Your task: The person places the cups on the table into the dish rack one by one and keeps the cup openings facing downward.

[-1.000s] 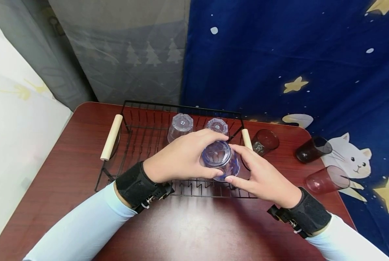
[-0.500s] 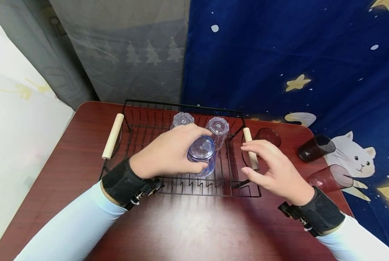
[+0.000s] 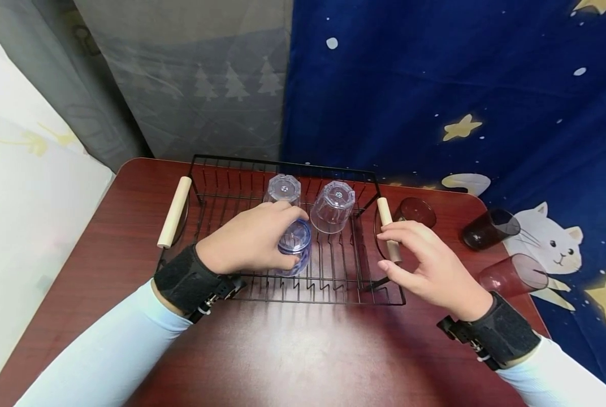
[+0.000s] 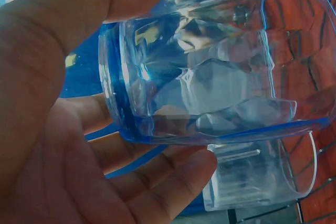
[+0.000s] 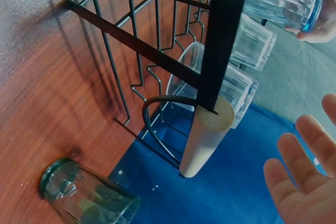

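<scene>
My left hand (image 3: 252, 237) grips a blue-tinted glass (image 3: 297, 240) around its base, with thumb and fingers on either side. The glass is upside down over the front part of a black wire dish rack (image 3: 333, 278); I cannot tell whether its rim touches the wires. Behind it, two clear faceted glasses, one on the left (image 3: 284, 189) and one on the right (image 3: 332, 208), stand inverted in the rack. My right hand (image 3: 430, 268) holds nothing, its fingers spread apart from the thumb, near the rack's right wooden handle (image 3: 386, 212).
Right of the rack a dark red glass (image 3: 418, 212) stands on the brown table (image 3: 293, 350). Farther right are a black glass (image 3: 488, 229) and a red one (image 3: 514, 275). A second wooden handle (image 3: 174, 212) is on the rack's left. Curtains (image 3: 410, 90) hang behind.
Both hands were on the blue-tinted glass at first. My right hand has let go and moved right, while my left hand has carried the glass to the left over the rack.
</scene>
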Motion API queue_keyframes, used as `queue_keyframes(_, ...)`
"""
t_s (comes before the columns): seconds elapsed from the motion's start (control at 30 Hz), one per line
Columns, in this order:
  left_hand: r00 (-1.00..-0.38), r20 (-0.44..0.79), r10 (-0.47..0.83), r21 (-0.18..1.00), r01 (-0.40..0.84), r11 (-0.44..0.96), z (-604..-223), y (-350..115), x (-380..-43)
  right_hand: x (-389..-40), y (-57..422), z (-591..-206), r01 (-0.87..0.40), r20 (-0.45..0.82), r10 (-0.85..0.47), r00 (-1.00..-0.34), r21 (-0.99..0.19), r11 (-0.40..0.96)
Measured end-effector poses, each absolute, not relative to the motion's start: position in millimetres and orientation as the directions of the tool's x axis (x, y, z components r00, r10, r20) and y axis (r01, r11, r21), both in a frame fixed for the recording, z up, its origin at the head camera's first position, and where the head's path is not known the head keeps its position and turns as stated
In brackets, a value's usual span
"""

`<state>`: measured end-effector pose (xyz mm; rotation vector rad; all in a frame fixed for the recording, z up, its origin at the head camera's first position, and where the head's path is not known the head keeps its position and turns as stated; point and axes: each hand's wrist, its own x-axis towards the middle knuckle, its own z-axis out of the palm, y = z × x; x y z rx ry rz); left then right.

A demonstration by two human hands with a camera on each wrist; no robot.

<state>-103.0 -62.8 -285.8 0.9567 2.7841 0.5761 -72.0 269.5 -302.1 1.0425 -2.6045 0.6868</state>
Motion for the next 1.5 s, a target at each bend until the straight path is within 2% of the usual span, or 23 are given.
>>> queue_keyframes(0.53,-0.802,-0.087,0.591,0.349,0.531,0.772,-295.5,-68.7,-106.8,-70.5,269.3,-309.3,-0.694,0.394,-0.575,-0.717,-0.335,0.637)
queue_keyframes(1.0,-0.806,-0.172,0.566,0.361,0.483,0.798,-297.1,-67.7,-108.9,-71.1,270.1,-314.8,-0.678,0.378,-0.566,-0.733,-0.335,0.654)
queue_keyframes(1.3,-0.798,-0.168,0.578,0.378,0.489,0.786,-299.2,-67.5,-106.8,-71.8,270.3,-316.0,-0.682,0.388,-0.565,-0.729,-0.333,0.651)
queue_keyframes(1.5,-0.812,-0.096,0.575,0.407,0.496,0.767,-300.7,-65.6,-106.1,-76.4,271.7,-311.3,-0.677,0.400,-0.552,-0.732,-0.337,0.654)
